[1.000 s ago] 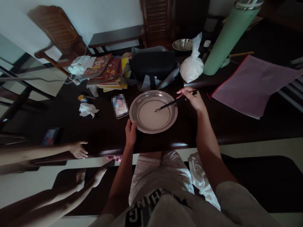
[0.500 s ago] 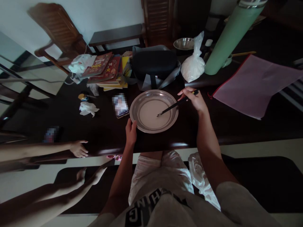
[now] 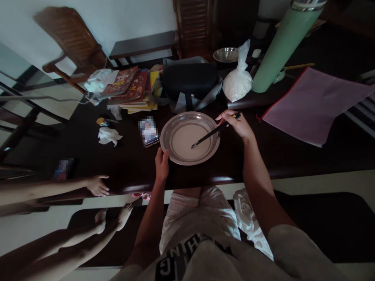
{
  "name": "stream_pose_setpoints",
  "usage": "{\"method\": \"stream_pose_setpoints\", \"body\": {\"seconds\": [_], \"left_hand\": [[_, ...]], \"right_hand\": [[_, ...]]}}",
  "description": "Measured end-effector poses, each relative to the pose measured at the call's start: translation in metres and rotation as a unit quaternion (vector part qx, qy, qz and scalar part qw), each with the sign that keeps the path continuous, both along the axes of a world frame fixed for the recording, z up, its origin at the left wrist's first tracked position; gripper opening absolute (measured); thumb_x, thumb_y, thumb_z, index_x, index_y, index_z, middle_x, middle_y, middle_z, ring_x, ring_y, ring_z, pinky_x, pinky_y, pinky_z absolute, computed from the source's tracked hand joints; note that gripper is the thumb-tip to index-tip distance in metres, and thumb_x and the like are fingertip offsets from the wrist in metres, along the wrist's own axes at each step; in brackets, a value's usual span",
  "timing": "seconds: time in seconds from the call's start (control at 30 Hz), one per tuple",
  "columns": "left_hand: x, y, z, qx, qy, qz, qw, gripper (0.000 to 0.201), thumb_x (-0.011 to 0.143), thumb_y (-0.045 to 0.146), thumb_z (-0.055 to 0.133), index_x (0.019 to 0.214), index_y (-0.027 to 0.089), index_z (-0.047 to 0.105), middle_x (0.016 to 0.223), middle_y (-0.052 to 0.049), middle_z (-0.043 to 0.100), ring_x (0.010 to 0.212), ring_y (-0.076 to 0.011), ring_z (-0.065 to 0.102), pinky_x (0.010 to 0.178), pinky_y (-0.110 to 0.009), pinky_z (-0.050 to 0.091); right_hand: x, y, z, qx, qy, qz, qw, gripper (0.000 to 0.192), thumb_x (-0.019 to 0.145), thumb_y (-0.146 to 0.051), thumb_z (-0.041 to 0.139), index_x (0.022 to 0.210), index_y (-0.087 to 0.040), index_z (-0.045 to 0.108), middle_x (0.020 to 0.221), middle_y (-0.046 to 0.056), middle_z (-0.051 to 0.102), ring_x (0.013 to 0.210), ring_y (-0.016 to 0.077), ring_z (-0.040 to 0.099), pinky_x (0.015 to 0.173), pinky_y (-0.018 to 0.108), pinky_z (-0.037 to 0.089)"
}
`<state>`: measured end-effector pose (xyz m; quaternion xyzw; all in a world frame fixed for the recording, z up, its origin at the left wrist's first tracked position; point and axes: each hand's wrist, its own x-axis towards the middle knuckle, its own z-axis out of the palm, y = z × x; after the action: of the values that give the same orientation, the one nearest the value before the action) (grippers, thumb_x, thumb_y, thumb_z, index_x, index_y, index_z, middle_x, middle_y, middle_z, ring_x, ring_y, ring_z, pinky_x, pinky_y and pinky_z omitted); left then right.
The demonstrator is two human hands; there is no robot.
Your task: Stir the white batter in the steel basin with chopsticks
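Observation:
A round metal basin (image 3: 166, 136) rests on the dark table near its front edge, with a pale, milky liquid (image 3: 187, 136) in its bottom. My left hand (image 3: 162, 162) grips the basin's near left rim, thumb on top and fingers hidden below. Over the right rim, my right hand (image 3: 234, 121) holds black chopsticks (image 3: 212, 132), closed around their upper part. Their tips dip into the liquid near the middle of the basin. A phone (image 3: 149, 132) with a lit screen lies just left of the basin.
Behind the basin stand a dark bag (image 3: 190, 80), stacked books (image 3: 129, 88), a tied bag of white powder (image 3: 238, 84) and a green bottle (image 3: 287, 48). A pinkish mesh bag (image 3: 316, 105) lies right. Crumpled tissue (image 3: 109, 135) and another person's hand (image 3: 98, 185) are left.
My right hand and the chopsticks have shifted slightly left, their tips moving left and a little nearer me. My left hand stays on the rim. The other person's foot has moved.

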<state>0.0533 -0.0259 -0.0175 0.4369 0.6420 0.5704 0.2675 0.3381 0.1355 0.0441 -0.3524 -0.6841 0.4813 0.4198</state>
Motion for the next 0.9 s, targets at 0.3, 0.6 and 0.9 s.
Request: {"method": "stream_pose_setpoints", "body": {"seconds": [0.3, 0.6, 0.9], "left_hand": [[-0.002, 0.000, -0.004, 0.004, 0.007, 0.004, 1.000, 0.034, 0.082, 0.050, 0.057, 0.084, 0.017, 0.060, 0.078, -0.001, 0.057, 0.074, -0.0144, 0.051, 0.072, -0.025, 0.043], [-0.001, 0.000, -0.001, -0.001, 0.001, -0.007, 1.000, 0.032, 0.082, 0.049, 0.056, 0.082, 0.017, 0.058, 0.075, 0.000, 0.054, 0.072, -0.0139, 0.049, 0.071, -0.025, 0.042], [-0.001, 0.000, -0.002, 0.003, -0.002, -0.004, 1.000, 0.036, 0.081, 0.053, 0.056, 0.084, 0.017, 0.059, 0.078, -0.001, 0.056, 0.073, -0.0147, 0.051, 0.072, -0.026, 0.043]], "right_hand": [[0.002, 0.000, -0.001, 0.024, 0.022, -0.044, 0.999, 0.037, 0.085, -0.057, 0.058, 0.088, -0.024, 0.073, 0.068, 0.001, 0.073, 0.069, 0.0164, 0.069, 0.061, 0.029, 0.048], [-0.006, -0.002, 0.000, 0.008, 0.009, 0.004, 1.000, 0.037, 0.084, -0.057, 0.060, 0.088, -0.023, 0.073, 0.081, 0.003, 0.077, 0.080, 0.0161, 0.071, 0.059, 0.026, 0.044], [-0.006, -0.002, 0.001, -0.012, -0.017, 0.057, 0.998, 0.041, 0.083, -0.061, 0.058, 0.088, -0.024, 0.074, 0.081, 0.002, 0.077, 0.075, 0.0148, 0.068, 0.059, 0.027, 0.046]]}}
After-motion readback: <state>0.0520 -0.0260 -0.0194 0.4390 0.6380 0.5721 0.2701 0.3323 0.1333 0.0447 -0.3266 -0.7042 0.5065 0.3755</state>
